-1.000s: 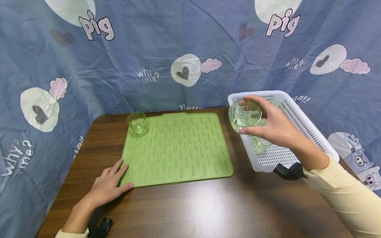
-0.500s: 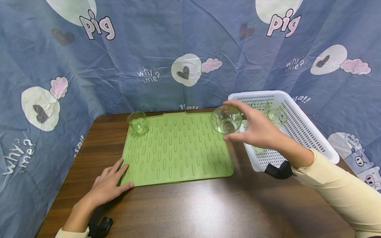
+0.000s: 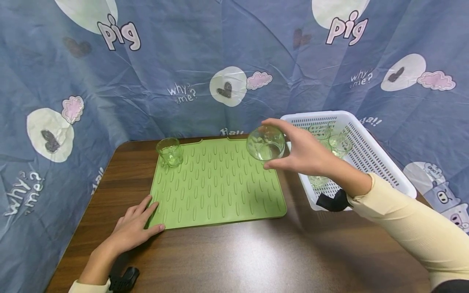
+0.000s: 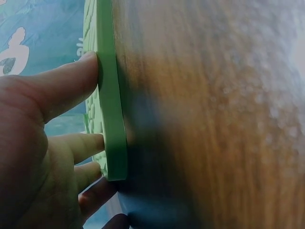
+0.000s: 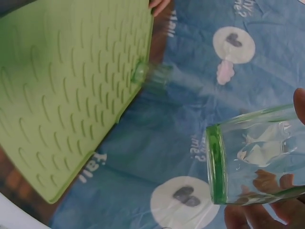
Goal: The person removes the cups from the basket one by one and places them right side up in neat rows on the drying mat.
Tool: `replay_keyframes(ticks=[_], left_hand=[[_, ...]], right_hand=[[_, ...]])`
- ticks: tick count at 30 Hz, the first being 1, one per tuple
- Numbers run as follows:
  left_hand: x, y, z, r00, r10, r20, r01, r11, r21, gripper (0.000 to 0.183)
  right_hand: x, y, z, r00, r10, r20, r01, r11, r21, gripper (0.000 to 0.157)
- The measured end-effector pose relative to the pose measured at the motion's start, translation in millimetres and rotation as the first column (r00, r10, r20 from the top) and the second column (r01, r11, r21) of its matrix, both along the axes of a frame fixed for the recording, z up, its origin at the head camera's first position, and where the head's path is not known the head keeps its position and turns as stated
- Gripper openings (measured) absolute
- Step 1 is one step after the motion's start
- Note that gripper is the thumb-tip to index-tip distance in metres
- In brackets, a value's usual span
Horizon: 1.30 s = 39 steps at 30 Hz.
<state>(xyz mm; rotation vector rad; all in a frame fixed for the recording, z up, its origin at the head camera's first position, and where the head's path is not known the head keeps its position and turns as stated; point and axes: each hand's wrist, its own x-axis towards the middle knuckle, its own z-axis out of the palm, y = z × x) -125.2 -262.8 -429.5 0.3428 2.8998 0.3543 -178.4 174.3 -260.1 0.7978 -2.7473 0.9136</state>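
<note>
My right hand (image 3: 305, 152) grips a clear greenish drinking glass (image 3: 265, 143) between thumb and fingers, in the air over the back right part of a green ridged mat (image 3: 220, 183). In the right wrist view the held glass (image 5: 257, 157) shows its thick green base. My left hand (image 3: 133, 224) rests at the mat's front left corner, fingers fairly straight; in the left wrist view its thumb (image 4: 71, 83) and fingers touch the mat's edge (image 4: 112, 105). A second glass (image 3: 171, 152) stands upright on the mat's back left corner.
A white perforated basket (image 3: 381, 162) stands right of the mat, holding several more glasses (image 3: 340, 144); my right forearm crosses above its front part. Brown wooden table (image 3: 234, 256) lies in front of the mat. A blue printed cloth (image 3: 183, 53) hangs behind.
My right hand has carried the glass leftward from above the basket to over the mat's right part, slowing lately. My left hand and the glass standing on the mat have stayed put.
</note>
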Motion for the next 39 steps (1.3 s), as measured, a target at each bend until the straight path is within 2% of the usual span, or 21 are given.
replay_keyframes(ticks=[5, 10, 17, 29, 39], left_hand=[[-0.6, -0.7, 0.3, 1.0, 0.001, 0.009, -0.001, 1.0, -0.004, 0.084], [0.3, -0.5, -1.0, 1.0, -0.002, 0.016, 0.002, 1.0, 0.0, 0.084], [0.6, -0.6, -1.6, 1.0, 0.0, 0.017, 0.0, 1.0, -0.003, 0.084], [0.2, -1.3, -0.3, 1.0, 0.001, 0.009, -0.001, 1.0, 0.001, 0.083], [-1.0, -3.7, -1.3, 1.0, 0.002, 0.008, -0.002, 1.0, 0.001, 0.083]], right_hand=[[-14.8, -10.6, -1.1, 0.998, 0.057, -0.009, -0.057, 0.998, 0.013, 0.091], [-31.1, -22.1, -11.3, 0.993, 0.111, 0.05, -0.112, 0.994, 0.012, 0.089], [-39.9, -43.4, -17.2, 0.987, 0.144, 0.075, -0.145, 0.989, 0.019, 0.088], [-61.1, -85.5, -26.5, 0.98, 0.143, 0.142, -0.134, 0.988, -0.071, 0.085], [-83.4, -118.6, -52.7, 0.971, 0.107, 0.215, -0.088, 0.992, -0.096, 0.086]])
